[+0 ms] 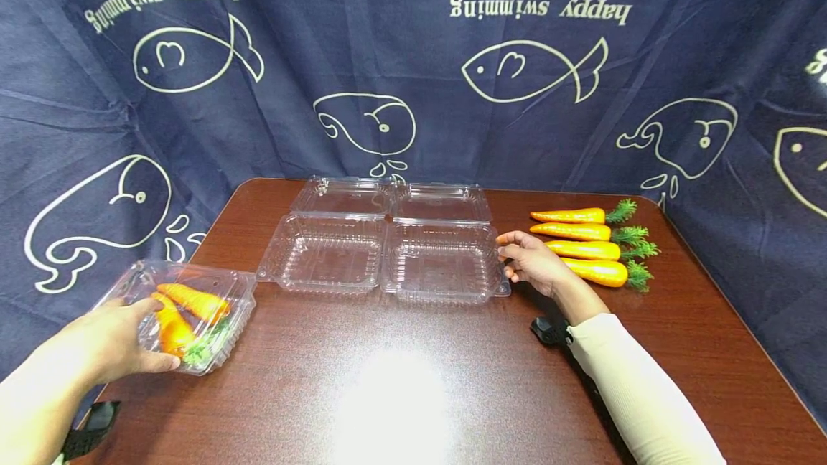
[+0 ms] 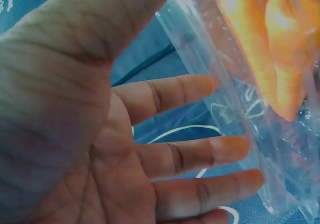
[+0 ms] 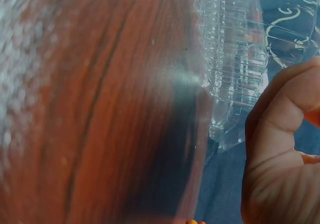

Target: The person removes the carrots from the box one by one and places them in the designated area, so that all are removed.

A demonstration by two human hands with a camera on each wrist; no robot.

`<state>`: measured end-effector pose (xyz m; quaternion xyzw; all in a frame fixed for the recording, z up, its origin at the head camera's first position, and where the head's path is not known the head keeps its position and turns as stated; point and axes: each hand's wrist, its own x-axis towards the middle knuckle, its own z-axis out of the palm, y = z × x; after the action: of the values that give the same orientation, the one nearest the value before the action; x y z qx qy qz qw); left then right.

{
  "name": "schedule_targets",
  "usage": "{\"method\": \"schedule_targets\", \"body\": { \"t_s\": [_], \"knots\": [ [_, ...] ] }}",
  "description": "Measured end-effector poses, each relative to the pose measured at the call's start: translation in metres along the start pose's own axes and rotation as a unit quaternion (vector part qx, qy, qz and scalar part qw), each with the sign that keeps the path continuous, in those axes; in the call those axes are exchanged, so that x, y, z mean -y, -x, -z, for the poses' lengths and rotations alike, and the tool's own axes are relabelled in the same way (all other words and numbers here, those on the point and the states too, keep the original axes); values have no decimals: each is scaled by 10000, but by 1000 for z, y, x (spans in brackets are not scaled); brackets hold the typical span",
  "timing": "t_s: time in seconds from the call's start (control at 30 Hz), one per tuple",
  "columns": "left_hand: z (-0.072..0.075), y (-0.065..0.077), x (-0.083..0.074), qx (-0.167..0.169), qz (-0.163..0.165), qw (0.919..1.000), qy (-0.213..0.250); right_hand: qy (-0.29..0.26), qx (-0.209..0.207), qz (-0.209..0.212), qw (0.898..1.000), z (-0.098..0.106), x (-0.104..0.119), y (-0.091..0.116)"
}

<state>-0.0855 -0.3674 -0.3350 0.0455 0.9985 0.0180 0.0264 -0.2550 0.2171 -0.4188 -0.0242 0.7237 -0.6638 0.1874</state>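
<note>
On the left, a clear plastic clamshell box [image 1: 240, 285] stands closed with orange carrots [image 1: 194, 301] and their green tops inside. My left hand [image 1: 106, 343] is at its near left side, thumb and fingers spread. The left wrist view shows the straight fingers [image 2: 185, 151] at the box's edge; whether every fingertip touches it I cannot tell. Two more clamshell boxes stand with lids raised behind them, a left one [image 1: 329, 253] and a right one [image 1: 446, 264]. My right hand [image 1: 539, 264] is beside the right box's edge, fingers loosely bent with nothing visible between them.
Several carrots [image 1: 584, 250] with green tops lie in a row at the right, partly behind my right hand. A brown table [image 1: 491, 379] carries everything and reflects a bright light. Behind it hangs a dark blue cloth [image 1: 413, 41] with fish and whale drawings.
</note>
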Motion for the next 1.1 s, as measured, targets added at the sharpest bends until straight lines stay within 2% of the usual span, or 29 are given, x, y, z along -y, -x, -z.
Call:
{"method": "schedule_targets", "body": {
  "t_s": [0.13,0.27,0.6,0.93,1.1],
  "knots": [
    [-2,1,-2,-206,-95,9997,48,7,15,31,10000,0,1,0],
    [-3,2,-3,-217,-71,9997,46,34,49,41,10000,-1,2,1],
    [-2,4,-1,-57,52,9999,89,-41,72,88,9999,-2,2,0],
    [-3,12,9,183,-41,9998,-1,-34,100,76,9999,-1,-1,-1],
    [-5,18,10,120,-122,9998,108,-43,67,93,9999,0,-1,-1]
  ]
}}
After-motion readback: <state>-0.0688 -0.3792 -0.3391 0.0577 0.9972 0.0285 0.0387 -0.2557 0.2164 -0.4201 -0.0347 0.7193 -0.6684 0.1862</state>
